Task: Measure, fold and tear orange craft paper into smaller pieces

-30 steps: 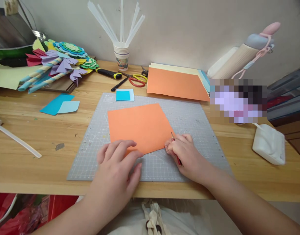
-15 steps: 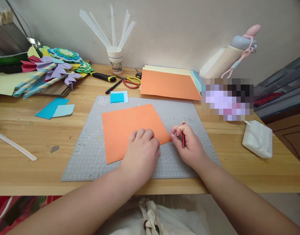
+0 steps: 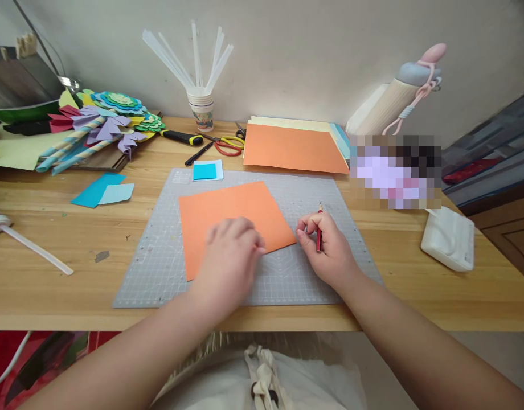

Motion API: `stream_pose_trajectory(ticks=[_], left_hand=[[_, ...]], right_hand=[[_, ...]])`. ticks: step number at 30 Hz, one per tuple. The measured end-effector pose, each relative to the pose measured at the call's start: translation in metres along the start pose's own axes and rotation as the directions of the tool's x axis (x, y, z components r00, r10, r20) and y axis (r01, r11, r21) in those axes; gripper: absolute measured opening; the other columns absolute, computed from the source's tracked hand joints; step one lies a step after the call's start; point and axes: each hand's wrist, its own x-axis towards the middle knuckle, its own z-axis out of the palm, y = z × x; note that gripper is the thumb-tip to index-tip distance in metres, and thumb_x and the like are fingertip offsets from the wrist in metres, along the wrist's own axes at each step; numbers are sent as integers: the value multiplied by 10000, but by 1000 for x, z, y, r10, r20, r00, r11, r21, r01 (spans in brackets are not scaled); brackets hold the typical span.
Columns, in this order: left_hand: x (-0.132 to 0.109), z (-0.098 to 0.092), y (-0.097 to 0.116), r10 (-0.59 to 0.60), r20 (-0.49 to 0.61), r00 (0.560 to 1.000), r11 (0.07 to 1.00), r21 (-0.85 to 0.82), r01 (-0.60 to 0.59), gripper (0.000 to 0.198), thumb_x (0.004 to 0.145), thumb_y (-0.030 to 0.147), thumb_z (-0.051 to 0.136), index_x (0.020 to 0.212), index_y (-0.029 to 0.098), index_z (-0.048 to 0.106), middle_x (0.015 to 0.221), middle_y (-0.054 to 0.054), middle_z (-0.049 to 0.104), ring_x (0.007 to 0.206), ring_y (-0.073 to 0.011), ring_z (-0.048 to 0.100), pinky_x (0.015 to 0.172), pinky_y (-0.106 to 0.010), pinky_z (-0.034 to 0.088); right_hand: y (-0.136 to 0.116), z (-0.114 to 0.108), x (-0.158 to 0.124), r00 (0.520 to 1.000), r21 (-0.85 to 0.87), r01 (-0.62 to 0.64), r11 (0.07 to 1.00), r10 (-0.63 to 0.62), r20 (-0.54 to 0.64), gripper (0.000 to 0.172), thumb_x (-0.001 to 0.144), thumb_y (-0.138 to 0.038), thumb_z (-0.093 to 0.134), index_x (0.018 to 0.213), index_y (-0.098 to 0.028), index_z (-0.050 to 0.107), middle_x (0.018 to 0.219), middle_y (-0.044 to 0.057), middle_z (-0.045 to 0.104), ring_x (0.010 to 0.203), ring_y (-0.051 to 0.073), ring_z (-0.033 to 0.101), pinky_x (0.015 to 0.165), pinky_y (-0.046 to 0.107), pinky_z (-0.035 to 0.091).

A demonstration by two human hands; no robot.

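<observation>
An orange sheet of paper (image 3: 240, 205) lies askew on the grey cutting mat (image 3: 146, 267). Above its lower part is my left hand (image 3: 230, 262), with curled fingers smeared by motion; what they hold, if anything, is hidden. My right hand (image 3: 328, 247) is closed around a red pencil (image 3: 319, 230), whose sharpened end points up and away from me. Its thumb and forefinger are pinched close by the sheet's right corner. Whether they touch the paper, I cannot tell.
Behind the mat are scissors (image 3: 228, 145), a black pen (image 3: 199, 154), a utility knife (image 3: 180, 137), stacked coloured paper (image 3: 296, 148) and a cup of clear sticks (image 3: 201, 111). Left are paper flowers (image 3: 117, 108), blue paper pieces (image 3: 97, 191) and a glue gun (image 3: 35, 247). A white box (image 3: 449, 239) stands right.
My left hand has slid left across the orange paper, uncovering more of its lower right edge. My right hand keeps the pencil near the corner. The view has shifted slightly.
</observation>
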Motion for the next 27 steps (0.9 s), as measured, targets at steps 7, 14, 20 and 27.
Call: stream_pose_trajectory(ticks=[7, 14, 20, 27], left_hand=[[-25, -11, -22, -153, 52, 987, 984, -85, 157, 109, 814, 224, 634, 724, 267, 678, 946, 11, 598, 952, -212, 505, 821, -398, 330], [-24, -3, -12, -72, 16, 997, 997, -2, 72, 114, 818, 186, 646, 734, 256, 679, 951, 10, 607, 973, -203, 505, 836, -404, 317], [-24, 2, -8, 68, 41, 997, 974, 214, -75, 218, 855, 78, 499, 731, 203, 628, 893, -27, 595, 911, -210, 506, 814, -408, 317], [-27, 2, -7, 86, 52, 995, 969, 230, -96, 215, 887, 96, 433, 749, 184, 574, 876, -56, 571, 872, -223, 486, 782, -408, 330]], right_hand=[[0, 0, -1, 1000, 3, 14, 1000, -14, 21, 159, 871, -163, 489, 843, -253, 361, 854, 1, 557, 762, 172, 510, 782, 425, 435], [-1, 0, 1, 1000, 0, 30, 1000, -30, 7, 163, 863, -156, 495, 840, -252, 365, 844, 1, 553, 755, 168, 513, 743, 390, 440], [-2, -1, 0, 1000, 0, 24, 1000, -24, 19, 166, 861, -151, 498, 846, -251, 367, 851, -2, 555, 754, 165, 511, 747, 384, 439], [-2, -2, 0, 999, -4, 39, 999, -38, 16, 182, 857, -143, 502, 845, -254, 358, 853, -3, 554, 776, 170, 531, 764, 390, 438]])
